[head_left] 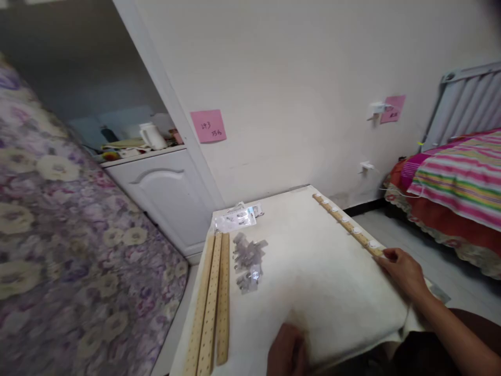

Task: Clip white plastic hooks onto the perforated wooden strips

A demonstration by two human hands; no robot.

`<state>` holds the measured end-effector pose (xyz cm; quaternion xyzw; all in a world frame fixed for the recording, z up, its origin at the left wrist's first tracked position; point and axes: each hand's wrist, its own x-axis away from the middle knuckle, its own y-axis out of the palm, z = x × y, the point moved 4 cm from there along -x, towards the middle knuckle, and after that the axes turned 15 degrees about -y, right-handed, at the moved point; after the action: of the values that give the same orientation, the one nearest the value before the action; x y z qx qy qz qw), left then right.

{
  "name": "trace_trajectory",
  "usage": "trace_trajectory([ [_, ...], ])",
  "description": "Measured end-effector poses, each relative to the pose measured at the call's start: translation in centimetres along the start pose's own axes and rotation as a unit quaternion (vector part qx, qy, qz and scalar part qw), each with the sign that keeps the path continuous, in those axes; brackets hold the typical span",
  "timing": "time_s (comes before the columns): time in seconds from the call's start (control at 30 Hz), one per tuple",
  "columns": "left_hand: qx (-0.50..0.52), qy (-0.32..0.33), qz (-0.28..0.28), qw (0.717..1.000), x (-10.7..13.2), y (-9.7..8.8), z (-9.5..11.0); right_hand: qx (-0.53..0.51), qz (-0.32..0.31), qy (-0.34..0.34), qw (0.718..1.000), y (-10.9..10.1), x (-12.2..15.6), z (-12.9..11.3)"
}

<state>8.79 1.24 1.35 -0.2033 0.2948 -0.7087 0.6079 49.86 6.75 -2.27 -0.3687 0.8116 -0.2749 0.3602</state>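
At the table's right edge, my right hand (405, 274) pinches the near end of a narrow wooden strip (364, 240). Several small white pieces sit in a row along that strip. My left hand (286, 351) is low over the table's front with its fingers curled; what they hold, if anything, is hidden. Left of the middle lies a heap of small clear packets (248, 253), seemingly with metal bits inside. Beside it, several wooden strips with holes (211, 303) lie lengthwise along the left side.
Clear plastic packaging (235, 219) lies at the back left of the cloth-covered table (297, 240). A wall with a pink note (209, 126) stands behind. A flowered curtain (86, 250) hangs to the left, and a bed (462, 177) is at the right.
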Motion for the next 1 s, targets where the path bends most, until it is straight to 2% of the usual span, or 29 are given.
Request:
trace_trajectory([
  [0.1,0.007,0.038,-0.017,0.999,0.9,-1.2,-0.5,0.009,0.022,-0.006,1.000,-0.3,1.6,0.2],
  [0.17,-0.010,0.069,-0.021,0.997,1.6,-2.4,-1.7,0.012,0.031,-0.015,0.999,-0.5,2.7,-0.1],
  [0.2,-0.028,0.072,-0.013,0.997,2.0,-3.3,-2.5,0.013,0.032,-0.021,0.999,-0.6,3.3,-0.5],
  [0.27,-0.083,0.059,0.048,0.994,2.8,-5.8,-4.3,0.020,0.025,-0.037,0.999,-0.6,4.4,-1.3],
  [0.33,-0.155,0.025,0.126,0.980,3.6,-8.5,-5.9,0.030,0.013,-0.053,0.998,-0.6,5.3,-2.3],
  [0.4,-0.240,-0.053,0.188,0.951,4.1,-11.0,-7.0,0.043,0.000,-0.073,0.996,-0.5,5.8,-3.1],
  [0.5,-0.334,-0.128,0.218,0.908,4.6,-13.0,-7.4,0.072,-0.014,-0.088,0.993,-0.3,6.1,-3.7],
  [0.57,-0.367,-0.145,0.215,0.894,4.6,-13.2,-7.2,0.089,-0.021,-0.084,0.992,-0.2,6.1,-3.8],
  [0.8,-0.411,-0.171,0.217,0.869,3.7,-12.7,-6.8,0.080,-0.031,-0.082,0.993,0.2,6.2,-3.7],
  [0.93,-0.402,-0.164,0.243,0.868,3.3,-12.3,-6.1,0.053,-0.016,-0.073,0.996,-0.3,6.2,-3.8],
  [1.0,-0.388,-0.156,0.251,0.873,3.1,-11.9,-5.5,0.015,0.001,-0.046,0.999,-0.6,6.4,-4.5],
])
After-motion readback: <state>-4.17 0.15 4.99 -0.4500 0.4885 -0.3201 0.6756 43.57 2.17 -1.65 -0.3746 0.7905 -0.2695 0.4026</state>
